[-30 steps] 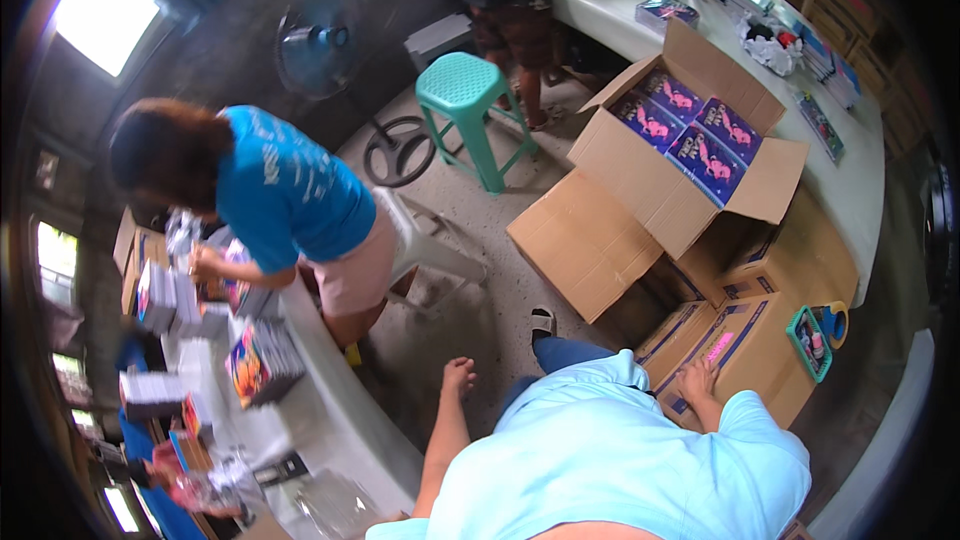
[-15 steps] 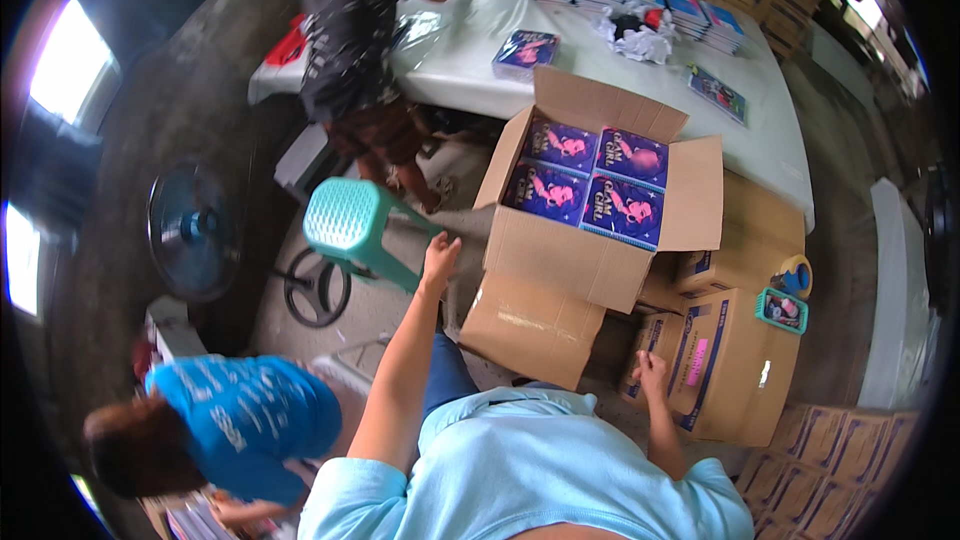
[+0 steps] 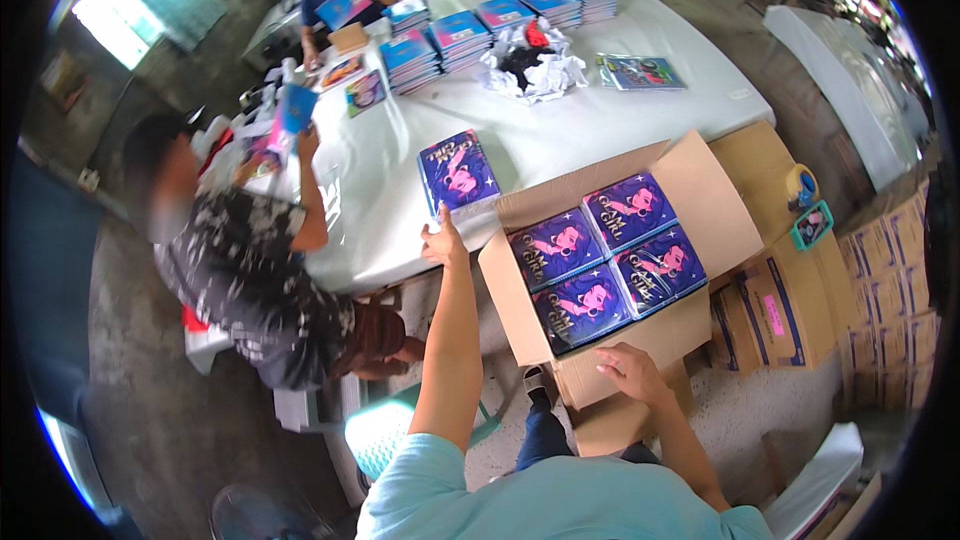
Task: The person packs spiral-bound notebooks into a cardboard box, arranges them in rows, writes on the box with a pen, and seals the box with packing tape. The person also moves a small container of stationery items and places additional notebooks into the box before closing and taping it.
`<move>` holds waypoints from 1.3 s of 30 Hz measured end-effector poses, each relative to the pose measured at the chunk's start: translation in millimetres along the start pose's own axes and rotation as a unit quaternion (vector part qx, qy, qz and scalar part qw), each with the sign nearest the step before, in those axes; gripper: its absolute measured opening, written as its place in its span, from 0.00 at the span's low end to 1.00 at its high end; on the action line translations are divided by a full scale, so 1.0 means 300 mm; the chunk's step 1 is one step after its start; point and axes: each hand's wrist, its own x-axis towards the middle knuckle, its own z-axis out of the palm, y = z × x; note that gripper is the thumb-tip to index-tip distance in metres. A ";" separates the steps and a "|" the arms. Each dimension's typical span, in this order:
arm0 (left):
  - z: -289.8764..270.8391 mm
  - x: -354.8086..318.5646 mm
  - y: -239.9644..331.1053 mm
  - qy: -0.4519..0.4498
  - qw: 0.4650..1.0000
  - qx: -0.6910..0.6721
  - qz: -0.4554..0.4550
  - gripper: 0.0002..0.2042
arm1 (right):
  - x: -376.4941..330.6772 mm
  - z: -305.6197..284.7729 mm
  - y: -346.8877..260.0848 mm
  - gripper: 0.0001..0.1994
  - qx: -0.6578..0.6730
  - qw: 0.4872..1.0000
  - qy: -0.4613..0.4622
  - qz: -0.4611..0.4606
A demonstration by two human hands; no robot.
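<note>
My left hand (image 3: 443, 240) reaches forward to the near edge of the white-covered table, fingers apart and nothing held. Its fingertips are at the near side of a stack of dark purple notebooks (image 3: 458, 172) with a pink figure on the cover; whether they touch I cannot tell. To the right, an open cardboard box (image 3: 734, 210) holds several stacks of similar notebooks (image 3: 580, 308), laid in two rows. Beside the box's near flap is my right hand (image 3: 632, 372), empty, with its fingers loosely spread.
On the table (image 3: 375, 230) lie stacks of blue notebooks (image 3: 462, 42), crumpled white plastic (image 3: 540, 75) and a flat colourful pack (image 3: 640, 72). A co-worker (image 3: 260, 270) stands at the left; another person sits beyond. A green stool (image 3: 385, 435) and closed cartons (image 3: 780, 310) stand nearby.
The view has turned and come closer to the table. My left hand has gone from beside the stool to the notebook stack. My right hand has come to the box's near flap.
</note>
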 end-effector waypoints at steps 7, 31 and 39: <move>0.058 0.085 0.049 0.062 0.980 0.133 0.133 0.35 | -0.005 0.010 -0.010 0.16 -0.026 0.987 0.070 0.144; -0.869 -0.545 -0.472 -0.648 0.615 -0.358 -0.270 0.25 | -0.443 0.105 -0.124 0.23 0.135 0.981 0.116 0.071; -0.909 -0.701 -0.434 -0.669 0.733 0.118 -0.026 0.25 | -0.524 0.330 -0.244 0.41 0.567 0.736 0.281 0.243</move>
